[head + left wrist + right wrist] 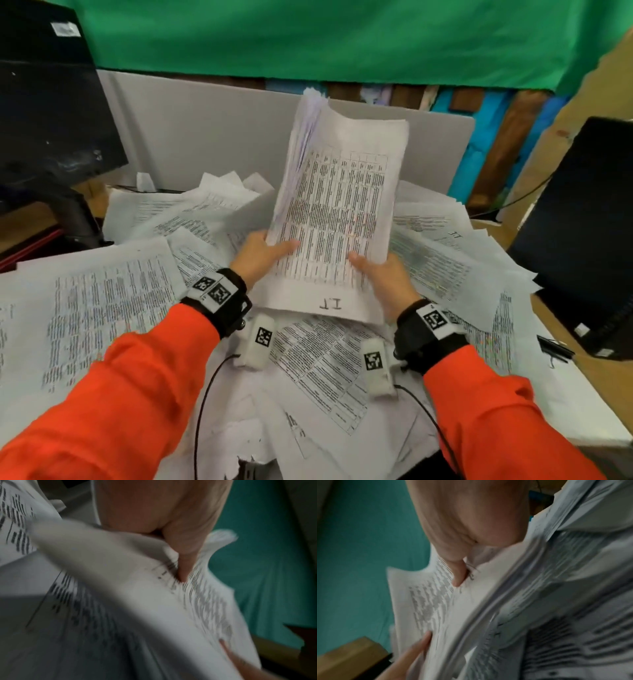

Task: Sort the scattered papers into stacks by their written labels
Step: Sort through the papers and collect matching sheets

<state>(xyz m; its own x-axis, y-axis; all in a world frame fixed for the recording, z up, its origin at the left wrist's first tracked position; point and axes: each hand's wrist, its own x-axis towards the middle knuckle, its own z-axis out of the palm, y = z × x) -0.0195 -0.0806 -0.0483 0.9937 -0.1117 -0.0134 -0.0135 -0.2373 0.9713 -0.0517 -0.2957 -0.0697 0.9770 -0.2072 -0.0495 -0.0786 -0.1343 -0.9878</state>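
from the head view, the left hand [260, 255] and right hand [383, 274] each grip a lower side of a thick stack of printed sheets [339, 205], thumbs pressed on the top page, the stack raised and tilted above the scattered papers [102, 308] covering the desk, with "it" handwritten at its near edge. only that view shows the label, the orange sleeves [130, 394] and the dark monitor [44, 102] at left. the blurred wrist views add each thumb [185, 555] denting the top sheet.
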